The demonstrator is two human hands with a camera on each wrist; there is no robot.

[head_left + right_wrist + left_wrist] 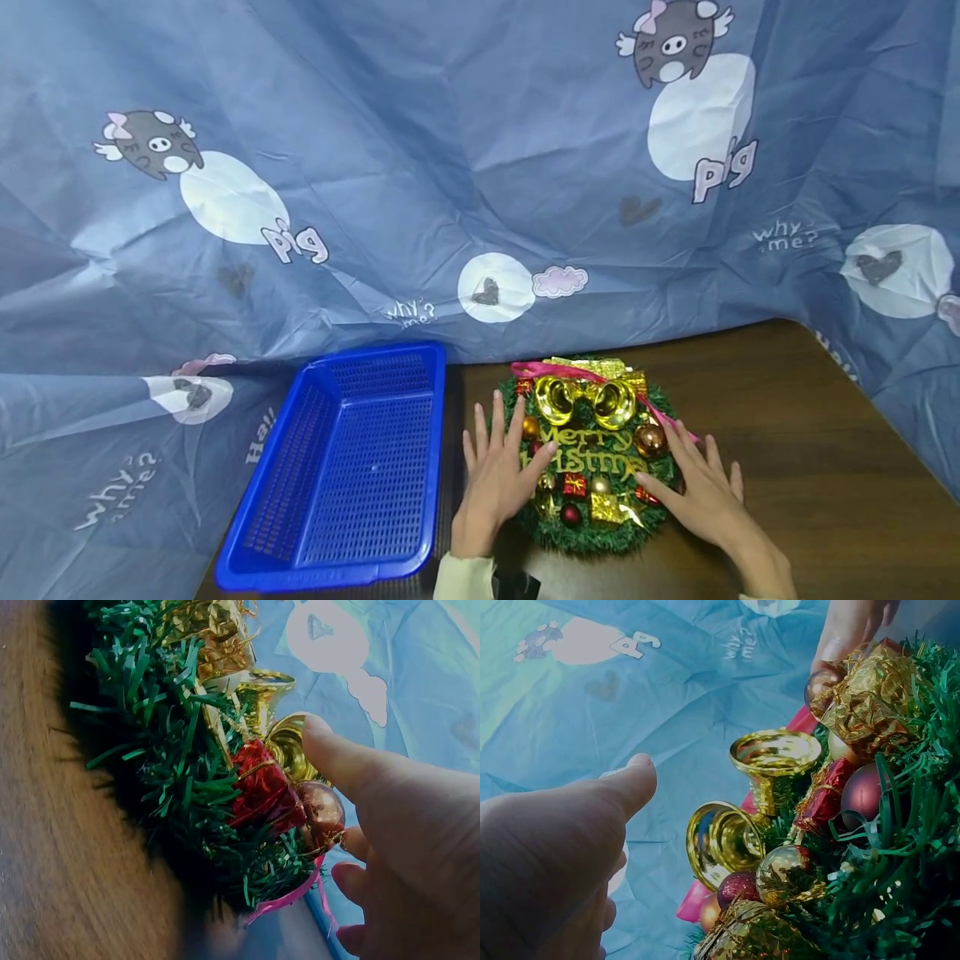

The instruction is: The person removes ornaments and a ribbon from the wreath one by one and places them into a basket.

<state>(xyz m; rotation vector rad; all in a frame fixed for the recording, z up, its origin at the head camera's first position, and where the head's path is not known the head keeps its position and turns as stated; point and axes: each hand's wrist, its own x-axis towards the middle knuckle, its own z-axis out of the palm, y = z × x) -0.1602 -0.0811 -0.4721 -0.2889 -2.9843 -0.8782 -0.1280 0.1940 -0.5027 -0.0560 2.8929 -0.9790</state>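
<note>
A green tinsel Christmas wreath [592, 537] lies on the table, with gold "Merry Christmas" lettering [611, 462] across its middle. Two shiny gold bells [557, 400] and a pink ribbon [551, 368] sit at its top. Baubles and small wrapped gift boxes [268, 791] dot the ring. Over its left side my left hand [491, 482] spreads its straight fingers, thumb towards the lettering. My right hand [703, 493] is at the right edge, fingers extended beside a copper bauble [651, 440]. In the right wrist view its thumb overlaps a bell.
Left of the wreath stands a blue plastic basket [433, 500] with slotted walls and nothing inside. Brown wooden tabletop [810, 433] extends to the right. A blue printed cloth [420, 183] hangs behind the table and along its sides. A small black object [517, 585] is near the left sleeve.
</note>
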